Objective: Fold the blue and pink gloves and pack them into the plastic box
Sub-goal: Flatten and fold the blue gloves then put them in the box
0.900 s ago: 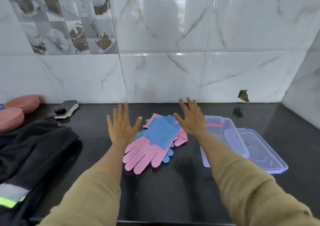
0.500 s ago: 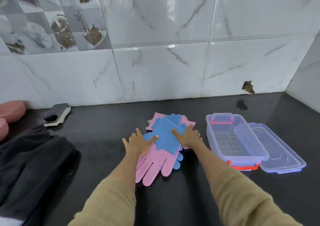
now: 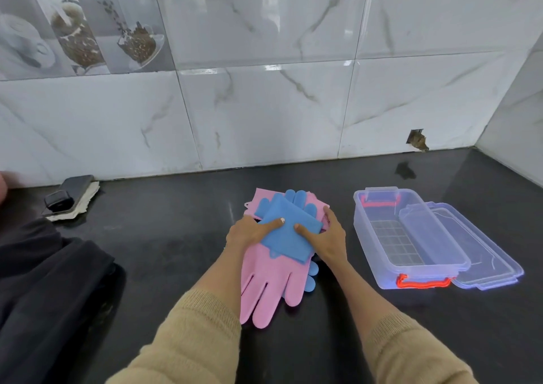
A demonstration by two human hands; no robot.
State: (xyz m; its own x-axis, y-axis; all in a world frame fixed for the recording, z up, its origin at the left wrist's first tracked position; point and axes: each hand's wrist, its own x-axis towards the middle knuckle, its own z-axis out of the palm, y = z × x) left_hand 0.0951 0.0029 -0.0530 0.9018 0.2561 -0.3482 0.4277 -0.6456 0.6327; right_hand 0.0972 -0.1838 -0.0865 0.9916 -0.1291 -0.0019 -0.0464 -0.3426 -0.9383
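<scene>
A pile of pink and blue gloves lies on the black counter in front of me. The top blue glove (image 3: 286, 230) lies across a pink glove (image 3: 269, 283) whose fingers point toward me. My left hand (image 3: 249, 232) grips the pile's left side, thumb on the blue glove. My right hand (image 3: 326, 236) grips the right side, thumb also on the blue glove and fingers round the pile's edge. The clear plastic box (image 3: 411, 275) with orange latches stands open to the right, with nothing inside.
The box's clear lid (image 3: 482, 248) leans on the box's right side. A dark garment (image 3: 44, 280) covers the counter's left part. A black-and-white scrubber (image 3: 69, 197) lies near the tiled wall at back left.
Both hands came down from hovering above the counter onto the glove pile and now grip its two sides. The view has tilted down and closer.
</scene>
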